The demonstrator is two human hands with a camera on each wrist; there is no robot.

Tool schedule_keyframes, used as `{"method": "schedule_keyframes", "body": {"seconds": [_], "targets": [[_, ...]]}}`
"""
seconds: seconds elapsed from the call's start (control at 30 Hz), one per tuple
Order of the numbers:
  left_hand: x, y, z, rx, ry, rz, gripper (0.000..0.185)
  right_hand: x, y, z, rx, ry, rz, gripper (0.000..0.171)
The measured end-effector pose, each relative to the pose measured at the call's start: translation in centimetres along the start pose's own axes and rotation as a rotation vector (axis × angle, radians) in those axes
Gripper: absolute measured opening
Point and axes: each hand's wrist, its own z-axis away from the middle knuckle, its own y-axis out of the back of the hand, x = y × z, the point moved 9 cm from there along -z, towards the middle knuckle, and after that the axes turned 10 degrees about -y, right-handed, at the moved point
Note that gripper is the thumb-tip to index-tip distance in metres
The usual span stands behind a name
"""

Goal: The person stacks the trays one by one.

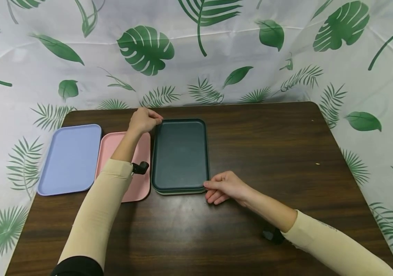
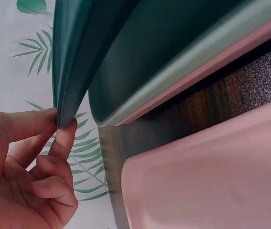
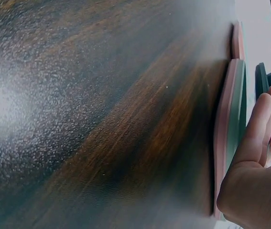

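Note:
A dark green rectangular tray (image 1: pixel 180 153) is held between both hands. My left hand (image 1: pixel 143 120) pinches its far left corner between thumb and fingers; the other fingers curl loosely below in the left wrist view. My right hand (image 1: pixel 225 187) pinches the near right corner. Under the held tray lies a stack of trays with a light green rim (image 2: pixel 173 78) and a pink rim (image 3: pixel 222 119) beneath it. In both wrist views a gap separates the held tray from this stack. A separate pink tray (image 1: pixel 142 165) lies left of the stack, partly hidden by my left forearm.
A light blue tray (image 1: pixel 72 159) lies at the far left, beside the pink one. All sit on a dark wood-grain table (image 1: pixel 269 142). A leaf-print cloth (image 1: pixel 196 46) hangs behind the table. A tiny pale scrap (image 1: pixel 317 164) lies on the right side.

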Motion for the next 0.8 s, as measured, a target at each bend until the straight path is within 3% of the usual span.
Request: {"method": "schedule_keyframes", "body": {"seconds": [0.8], "targets": [[-0.7,-1.0,-0.2,0.026,0.003,-0.059,0.018,1.1,0.3,-1.0,0.003,-0.015,0.044,0.036]]}}
